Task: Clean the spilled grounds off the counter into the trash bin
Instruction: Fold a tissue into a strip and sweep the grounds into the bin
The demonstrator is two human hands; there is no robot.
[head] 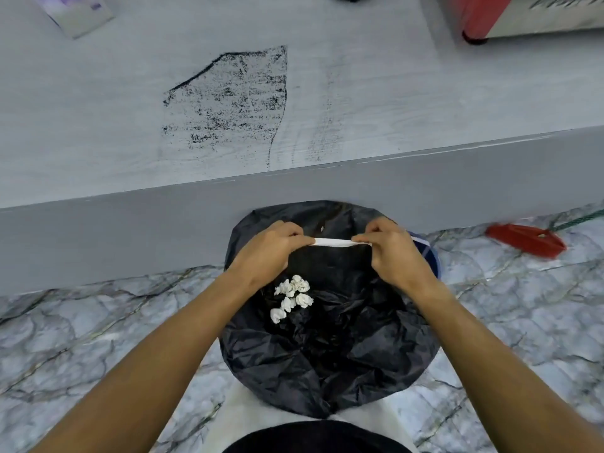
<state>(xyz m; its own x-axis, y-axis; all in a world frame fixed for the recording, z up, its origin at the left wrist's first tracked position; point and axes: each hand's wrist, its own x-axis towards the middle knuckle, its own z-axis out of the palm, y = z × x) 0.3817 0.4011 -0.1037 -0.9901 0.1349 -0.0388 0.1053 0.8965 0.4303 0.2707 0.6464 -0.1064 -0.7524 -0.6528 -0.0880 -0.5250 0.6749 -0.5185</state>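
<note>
A smear of dark grounds (228, 103) covers the middle of the grey counter (98, 125), with fainter streaks to its right. Below the counter's front edge stands a trash bin lined with a black bag (327, 354); several crumpled white tissues (292, 297) lie inside. Over the bin's far side, my left hand (264, 253) and my right hand (397, 253) each pinch one end of a folded white paper (333, 243), held flat and stretched between them.
A white box (75, 11) lies at the counter's back left. At the back right stands a red-and-silver appliance (523, 18). A red dustpan-like tool (526, 240) lies on the marbled floor (98, 338) right of the bin.
</note>
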